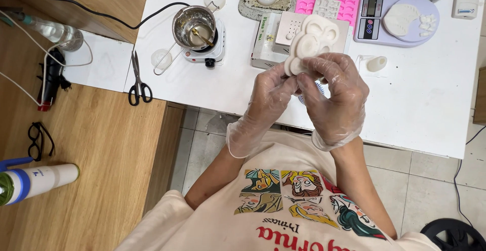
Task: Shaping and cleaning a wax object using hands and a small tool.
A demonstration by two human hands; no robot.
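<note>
Both my hands wear clear plastic gloves and meet above the front edge of the white table (435,104). My left hand (268,99) and my right hand (336,96) together grip a white, lumpy silicone mould (310,41) with rounded hollows. The mould sticks up from between my fingertips, and its lower part is hidden by my fingers.
A small electric hotplate (205,53) carries a metal pot (194,26) with a spoon. Scissors (138,81) lie to the left. A pink mould tray (329,3), a kitchen scale (395,18), a small box (266,38) and a white wax piece (376,64) are behind. Glasses (38,139) and a tube (35,180) rest on the wooden surface.
</note>
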